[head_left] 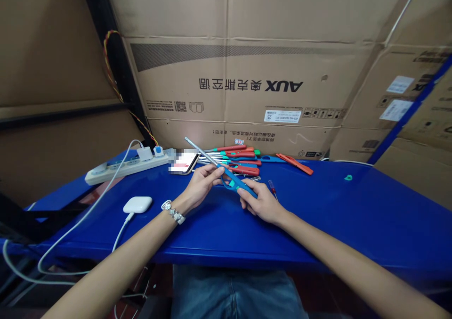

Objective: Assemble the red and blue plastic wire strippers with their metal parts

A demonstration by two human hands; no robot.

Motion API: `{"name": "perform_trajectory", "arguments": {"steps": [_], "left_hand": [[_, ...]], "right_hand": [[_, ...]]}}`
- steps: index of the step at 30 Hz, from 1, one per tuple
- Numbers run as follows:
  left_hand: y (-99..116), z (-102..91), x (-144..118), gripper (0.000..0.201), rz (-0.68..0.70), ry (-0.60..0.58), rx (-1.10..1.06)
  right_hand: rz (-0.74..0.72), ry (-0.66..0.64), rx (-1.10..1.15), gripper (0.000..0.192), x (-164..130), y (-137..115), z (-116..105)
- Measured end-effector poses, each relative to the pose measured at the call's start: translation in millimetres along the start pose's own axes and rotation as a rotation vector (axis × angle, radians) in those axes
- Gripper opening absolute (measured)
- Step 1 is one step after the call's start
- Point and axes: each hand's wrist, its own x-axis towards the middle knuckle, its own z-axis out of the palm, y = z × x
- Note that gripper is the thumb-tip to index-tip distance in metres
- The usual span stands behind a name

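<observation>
Both hands hold one blue long-necked gas lighter (241,184) with a green trigger, tilted so its metal tube points up and to the left. My left hand (201,184) pinches it where the tube meets the handle. My right hand (259,200) is closed round the rear end of the handle. Behind them lies a pile of similar red and blue lighters (243,170) with metal tubes, partly hidden by my hands. A small screwdriver (271,186) with a red and clear handle lies just beyond my right hand.
On the blue table (339,224) are a phone (183,162), a power strip (120,169) with plugs, and a white earbud case (137,205) on a cable. Orange casing pieces (294,163) and a small green part (348,177) lie right. Cardboard (254,60) walls the back.
</observation>
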Motion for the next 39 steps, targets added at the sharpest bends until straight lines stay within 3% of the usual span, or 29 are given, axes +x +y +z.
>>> {"name": "perform_trajectory", "arguments": {"steps": [4, 11, 21, 24, 29, 32, 34, 39], "left_hand": [[1.7, -0.3, -1.1, 0.034, 0.009, -0.018, -0.022], [7.4, -4.6, -4.8, 0.03, -0.015, -0.123, -0.08], [5.1, -3.9, -2.5, 0.033, 0.021, -0.076, -0.001], [5.6, -2.8, -2.7, 0.035, 0.0, -0.058, 0.026], [6.7, -1.2, -2.9, 0.035, -0.029, -0.043, 0.028], [5.7, -1.1, -1.9, 0.035, -0.065, -0.035, 0.003], [3.9, -1.9, -2.3, 0.033, -0.131, -0.02, -0.016], [0.9, -6.6, -16.6, 0.022, -0.388, 0.037, 0.021]], "right_hand": [[-0.008, 0.065, -0.064, 0.03, -0.2, 1.1, -0.5], [-0.236, 0.224, -0.383, 0.023, -2.5, -1.7, -5.2], [-0.175, 0.166, -0.409, 0.024, -4.7, 0.7, -3.9], [-0.122, 0.12, -0.341, 0.03, -4.0, -1.0, -3.4], [0.063, -0.022, 0.074, 0.044, 2.6, 2.9, -3.4], [0.145, -0.093, 0.187, 0.05, 6.1, 7.3, -8.1], [0.138, -0.09, 0.089, 0.05, 6.1, 7.7, -13.5], [0.019, -0.062, -0.449, 0.043, 1.2, 4.8, -26.9]]}}
